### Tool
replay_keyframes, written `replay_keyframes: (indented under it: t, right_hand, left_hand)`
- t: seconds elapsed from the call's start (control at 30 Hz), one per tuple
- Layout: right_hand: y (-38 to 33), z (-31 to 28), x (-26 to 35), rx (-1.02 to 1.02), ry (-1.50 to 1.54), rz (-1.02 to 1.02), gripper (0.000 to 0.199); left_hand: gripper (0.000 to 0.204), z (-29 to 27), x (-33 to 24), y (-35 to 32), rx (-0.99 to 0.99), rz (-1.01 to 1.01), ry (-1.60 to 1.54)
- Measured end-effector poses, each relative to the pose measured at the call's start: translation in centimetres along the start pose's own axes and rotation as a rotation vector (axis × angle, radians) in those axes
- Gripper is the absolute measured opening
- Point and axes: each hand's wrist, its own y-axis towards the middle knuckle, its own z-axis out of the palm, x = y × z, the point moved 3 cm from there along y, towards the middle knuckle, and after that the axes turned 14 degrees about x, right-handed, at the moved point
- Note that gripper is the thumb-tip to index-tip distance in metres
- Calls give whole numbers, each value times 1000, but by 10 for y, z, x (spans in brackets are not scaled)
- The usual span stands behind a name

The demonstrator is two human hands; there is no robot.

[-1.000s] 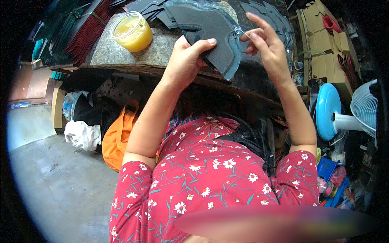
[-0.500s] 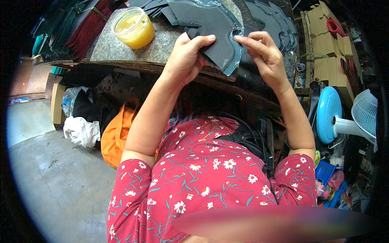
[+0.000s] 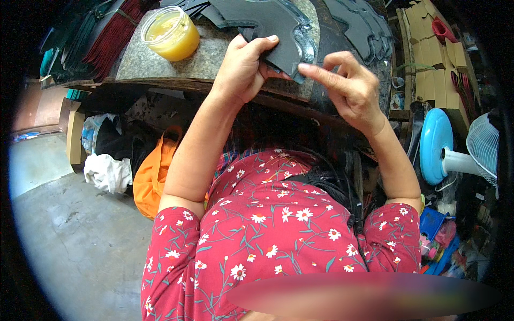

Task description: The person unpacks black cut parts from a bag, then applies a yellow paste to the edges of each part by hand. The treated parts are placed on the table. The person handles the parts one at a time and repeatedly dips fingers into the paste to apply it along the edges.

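Note:
My left hand (image 3: 243, 67) grips a dark grey, flat cut sheet piece (image 3: 276, 29), thumb on top and fingers underneath. The piece has a curved, notched outline, and a glossy bluish border runs along its right side. At its lower right corner, my right hand (image 3: 348, 88) touches that border with one outstretched digit, the other fingers loosely curled and not closed on anything. Some of the piece's left side overlaps other dark sheets (image 3: 199, 7) on the bench.
An open clear tub of yellow paste (image 3: 170, 35) stands on the speckled stone slab (image 3: 131, 67). Dark cut pieces (image 3: 358, 32) lie at right, dark red strips (image 3: 119, 40) at left. Cardboard (image 3: 425, 51) and a blue-and-white fan (image 3: 436, 144) flank the right; an orange bag (image 3: 152, 179) sits below.
My right hand has moved down along the piece's edge to its lower corner, its outstretched digit now on the border there. The border along the notch looks folded inward more. My left hand keeps its grip.

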Motion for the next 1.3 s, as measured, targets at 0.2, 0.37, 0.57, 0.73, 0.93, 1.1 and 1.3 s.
replay_keyframes:
  t: [0.2,0.37,0.57,0.73,0.93,1.1,1.3]
  right_hand:
    - [1,3,11,-147,-366,-4,54]
    - [-5,5,27,-11,-311,-134,37]
    - [17,-28,-20,-197,320,131,49]
    - [51,-8,-49,-182,957,298,74]
    - [57,5,-43,-213,1341,224,85]
    - [52,-6,-53,-83,1031,359,85]
    - [50,-11,-86,-121,843,222,75]
  left_hand:
    - [22,0,2,1,-29,-4,26]
    - [24,3,2,0,-22,-7,-13]
    - [32,12,0,-4,165,67,73]
    - [37,15,3,-6,214,16,186]
    - [34,6,9,-7,3,-89,108]
    - [34,4,9,-5,38,-42,51]
    - [26,8,9,-8,9,60,79]
